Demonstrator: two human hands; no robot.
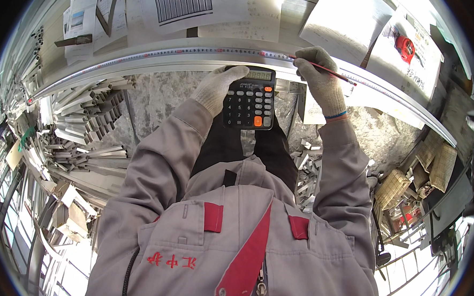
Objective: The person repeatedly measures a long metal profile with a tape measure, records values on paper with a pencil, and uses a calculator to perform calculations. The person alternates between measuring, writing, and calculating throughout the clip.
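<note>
My left hand [219, 87], in a whitish knit glove, grips a black calculator [248, 103] by its upper left side, thumb across the top by the display. The calculator has grey keys and a few orange ones, and hangs in front of the bench edge above my lap. My right hand [321, 77], gloved too, is closed round a thin red pencil [332, 73]. One end of the pencil meets a long measuring strip [204, 51] with printed marks, which runs along the bench's near edge. My right fingers rest close by that strip.
Printed sheets [222, 18] lie on the bench, with a red tape measure [405, 48] on papers at the right. A dark metal square [74, 41] sits at the left. Stacked metal profiles [86, 116] fill the lower left; woven baskets [440, 164] stand lower right.
</note>
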